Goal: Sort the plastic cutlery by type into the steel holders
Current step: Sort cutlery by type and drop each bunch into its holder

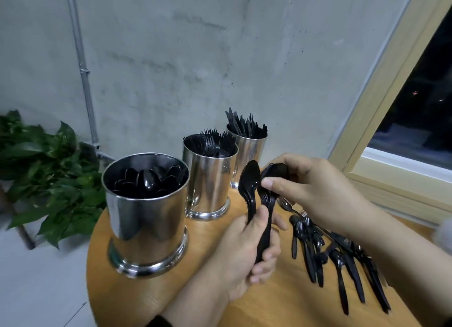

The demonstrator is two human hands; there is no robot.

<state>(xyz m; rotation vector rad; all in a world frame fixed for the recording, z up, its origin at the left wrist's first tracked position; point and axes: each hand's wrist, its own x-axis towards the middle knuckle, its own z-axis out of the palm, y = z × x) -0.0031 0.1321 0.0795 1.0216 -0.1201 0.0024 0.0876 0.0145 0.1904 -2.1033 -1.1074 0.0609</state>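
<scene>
Gripping bunched spoons (265, 204) by the handles in left hand (247, 255), right hand (308, 187) fingers pinching the bowls, beside spoon holder (146, 219).

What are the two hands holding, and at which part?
Left hand grips black plastic spoons by their handles; right hand pinches the bowl ends.

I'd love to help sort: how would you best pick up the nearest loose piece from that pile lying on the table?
Pinch its handle end, coming from above at the near side. The loose pile fans out with handles toward the person and free, while the far ends overlap in a tangle.
</scene>
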